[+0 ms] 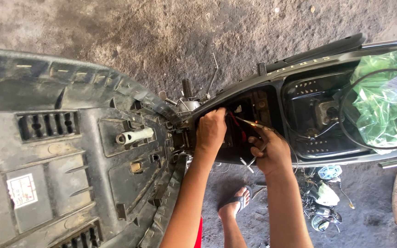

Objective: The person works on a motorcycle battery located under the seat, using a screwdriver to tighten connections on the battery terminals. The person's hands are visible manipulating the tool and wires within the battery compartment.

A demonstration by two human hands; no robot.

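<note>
The left hand point(211, 130) reaches into the open compartment point(249, 124) under a motorbike's raised seat point(70, 151), its fingers curled down over the front edge of the opening; whether they grip anything inside cannot be told. Just to its right, the right hand point(269, 151) is closed around a thin metal tool point(249, 123) whose bright tip points toward the left hand, above red wires point(241, 131) lying in the compartment between the two hands. A second slim metal piece sticks out below the right hand's fingers.

The seat is tipped up and fills the space to the left of both hands, showing its dirty black underside with a metal latch point(135, 136). Further right of the right hand, the rear storage tub point(313, 110) holds a green plastic bag point(387, 98) with a black cable point(345, 124) looped around it. Below the hands, a foot in a sandal point(235, 204) stands on the concrete floor point(161, 32), with small loose parts point(322, 197) near it.
</note>
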